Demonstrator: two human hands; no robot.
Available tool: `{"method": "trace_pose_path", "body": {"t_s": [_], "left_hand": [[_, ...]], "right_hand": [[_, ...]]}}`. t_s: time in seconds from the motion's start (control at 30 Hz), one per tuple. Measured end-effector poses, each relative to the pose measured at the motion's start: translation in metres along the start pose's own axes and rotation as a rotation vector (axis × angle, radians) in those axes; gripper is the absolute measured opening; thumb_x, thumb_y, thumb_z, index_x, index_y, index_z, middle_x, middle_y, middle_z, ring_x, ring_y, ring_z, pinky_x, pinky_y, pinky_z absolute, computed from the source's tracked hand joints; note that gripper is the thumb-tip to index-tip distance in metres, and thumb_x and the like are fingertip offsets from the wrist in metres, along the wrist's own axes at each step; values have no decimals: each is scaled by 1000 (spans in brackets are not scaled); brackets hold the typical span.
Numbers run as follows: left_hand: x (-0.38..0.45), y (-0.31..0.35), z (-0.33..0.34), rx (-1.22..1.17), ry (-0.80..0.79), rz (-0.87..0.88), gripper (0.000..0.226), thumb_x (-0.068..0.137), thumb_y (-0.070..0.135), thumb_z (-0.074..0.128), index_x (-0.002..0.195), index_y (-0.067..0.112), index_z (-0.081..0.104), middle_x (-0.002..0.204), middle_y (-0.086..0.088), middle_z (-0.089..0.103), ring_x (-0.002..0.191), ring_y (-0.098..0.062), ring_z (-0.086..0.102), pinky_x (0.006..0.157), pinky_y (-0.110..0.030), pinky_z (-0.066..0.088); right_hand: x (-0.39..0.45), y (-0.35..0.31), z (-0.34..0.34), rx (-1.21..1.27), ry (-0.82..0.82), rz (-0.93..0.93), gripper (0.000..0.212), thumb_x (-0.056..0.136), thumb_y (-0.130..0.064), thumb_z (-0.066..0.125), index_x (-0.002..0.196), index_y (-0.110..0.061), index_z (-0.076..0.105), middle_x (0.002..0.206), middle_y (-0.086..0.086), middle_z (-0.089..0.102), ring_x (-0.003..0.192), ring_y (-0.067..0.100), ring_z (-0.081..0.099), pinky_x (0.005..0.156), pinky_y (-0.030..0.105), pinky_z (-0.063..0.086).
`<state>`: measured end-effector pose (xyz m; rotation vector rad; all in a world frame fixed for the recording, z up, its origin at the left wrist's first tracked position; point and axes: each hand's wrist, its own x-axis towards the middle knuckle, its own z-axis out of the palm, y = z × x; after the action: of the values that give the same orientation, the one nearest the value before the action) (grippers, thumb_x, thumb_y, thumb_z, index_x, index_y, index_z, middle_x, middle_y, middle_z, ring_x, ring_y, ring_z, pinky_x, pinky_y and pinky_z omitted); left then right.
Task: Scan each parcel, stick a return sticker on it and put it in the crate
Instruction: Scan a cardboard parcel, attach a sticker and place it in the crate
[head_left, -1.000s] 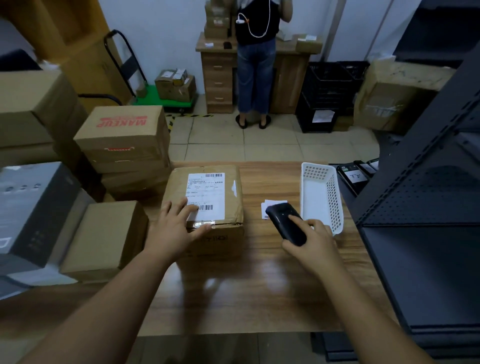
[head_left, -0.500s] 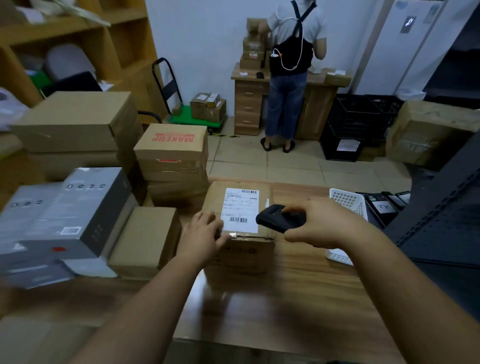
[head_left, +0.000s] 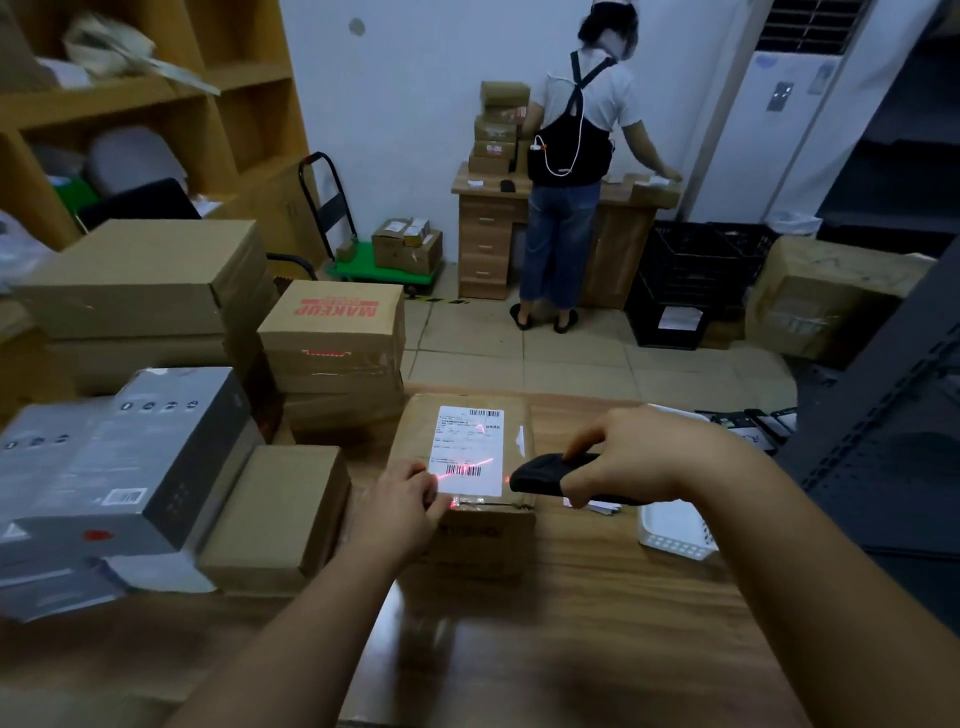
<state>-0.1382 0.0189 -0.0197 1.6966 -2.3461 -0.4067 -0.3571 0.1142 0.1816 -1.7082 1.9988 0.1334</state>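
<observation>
**Scanning the parcel label**

My right hand (head_left: 636, 457) grips the black handheld barcode scanner (head_left: 545, 474), fingers curled round it, index on top, nose aimed left. A red laser line falls across the white shipping label (head_left: 470, 449) on the brown cardboard parcel (head_left: 467, 514), which sits on the wooden table (head_left: 597, 649). My left hand (head_left: 402, 512) rests on the parcel's near-left top edge, fingers loosely bent, fingertips (head_left: 434, 491) touching the label. White perforated plastic basket (head_left: 675, 530) just right.

**Scanner up, beam on label**

I see R hand (head_left: 631, 457) has lifted scanner (head_left: 550, 472) off the table and swung it left over the parcel (head_left: 467, 499). Red scan line now crosses shipping label (head_left: 467, 449), w/ spill onto L hand (head_left: 402, 501) fingertips.
</observation>
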Motion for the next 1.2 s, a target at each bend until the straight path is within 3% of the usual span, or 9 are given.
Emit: {"method": "trace_pose_path", "body": {"t_s": [0.1, 0.17, 0.27, 0.37, 0.5, 0.63, 0.87, 1.2], "left_hand": [[0, 3, 0, 11, 4, -10, 32, 94, 52, 51, 110, 28, 65, 140, 8, 45, 121, -14, 45, 90, -30, 39], [2, 5, 1, 45, -9, -68, 33, 90, 57, 54, 110, 32, 61, 148, 3, 36, 133, -21, 34, 100, -37, 35], [8, -3, 4, -137, -69, -280, 68, 74, 66, 68, 132, 36, 47, 159, -7, 15, 141, -36, 24, 111, -49, 28], [17, -13, 8, -449, -167, -366, 100, 66, 59, 80, 148, 31, 30, 146, -13, 40, 127, -33, 45, 102, -40, 43], [16, -12, 9, -465, -88, -337, 95, 66, 51, 84, 146, 26, 39, 139, -10, 52, 122, -28, 51, 98, -36, 45], [15, -9, 8, -444, -50, -308, 93, 62, 53, 85, 143, 28, 45, 136, -8, 55, 121, -27, 52, 101, -40, 45], [16, -6, 0, -341, 13, -299, 93, 64, 62, 78, 144, 38, 38, 133, -3, 49, 120, -25, 49, 98, -46, 47], [12, -3, -6, -291, 40, -267, 89, 70, 59, 77, 145, 36, 35, 133, -4, 48, 117, -24, 50, 94, -46, 51]], "right_hand": [[0, 1, -5, 18, -25, -1, 31, 74, -50, 68, 103, -38, 70, 101, -7, 64, 87, 9, 56, 72, 29, 48], [1, 2, -7, 31, -37, 0, 29, 75, -50, 67, 101, -38, 71, 101, -6, 64, 89, 12, 57, 72, 29, 49], [3, 4, -10, 63, -40, -1, 33, 77, -49, 66, 107, -37, 69, 105, -5, 62, 91, 14, 57, 74, 31, 54], [8, 9, -8, 99, -11, 16, 35, 77, -48, 67, 110, -37, 67, 104, -6, 61, 89, 12, 56, 70, 28, 52], [16, 15, -2, 145, -13, 39, 35, 76, -48, 68, 109, -38, 68, 101, -9, 59, 89, 12, 55, 76, 31, 55], [22, 19, -1, 194, -5, 61, 28, 76, -47, 67, 102, -36, 69, 101, -5, 60, 88, 15, 56, 68, 30, 53], [22, 28, -7, 283, 64, 110, 22, 79, -44, 67, 98, -36, 69, 96, -6, 60, 85, 12, 53, 65, 27, 51], [24, 32, -14, 374, 35, 114, 30, 80, -46, 65, 105, -31, 65, 102, 0, 55, 92, 20, 53, 68, 32, 53]]}}
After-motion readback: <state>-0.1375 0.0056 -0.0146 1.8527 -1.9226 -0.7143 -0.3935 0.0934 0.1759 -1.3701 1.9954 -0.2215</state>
